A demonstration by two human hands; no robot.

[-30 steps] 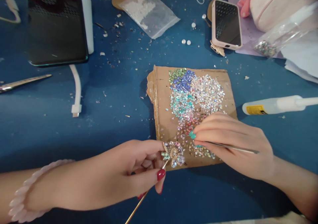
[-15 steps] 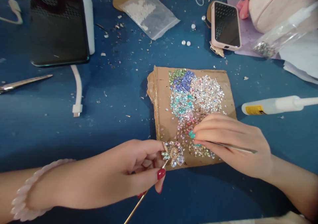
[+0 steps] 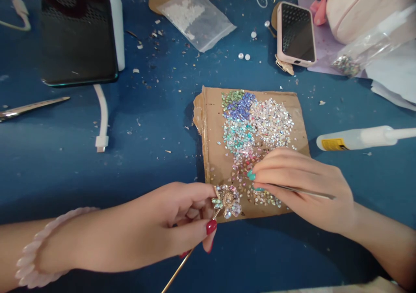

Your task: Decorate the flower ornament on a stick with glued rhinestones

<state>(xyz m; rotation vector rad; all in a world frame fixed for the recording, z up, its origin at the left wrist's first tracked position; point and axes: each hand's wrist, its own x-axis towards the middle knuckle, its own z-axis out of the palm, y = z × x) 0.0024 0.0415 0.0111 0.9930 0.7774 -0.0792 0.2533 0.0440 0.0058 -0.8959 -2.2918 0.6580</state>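
Note:
My left hand (image 3: 169, 228) is closed around the thin gold stem of a jewelled flower hairpin (image 3: 228, 201), its petals set with pale, pink and green stones. The stem runs out below my thumb toward the bottom edge. In my right hand (image 3: 302, 189) is a pair of metal tweezers (image 3: 308, 192), pinched between the fingers; its tips are hidden behind them. This hand rests over the lower part of a cardboard sheet (image 3: 214, 132). Small rhinestones (image 3: 273, 122) lie there in patches of white, blue, green, teal, pink and yellowish. The flower head overlaps the card's lower left edge.
A glue bottle (image 3: 357, 139) lies right of the card. Behind are a pink-edged phone (image 3: 297, 33), a zip bag (image 3: 198, 20) and loose pearls (image 3: 241, 56). At left are a black-screened device (image 3: 78, 37), a white cable (image 3: 103, 119) and a pointed metal tool (image 3: 35, 107).
Both hands hold nearly the same pose and place. The whole view has shifted only very slightly.

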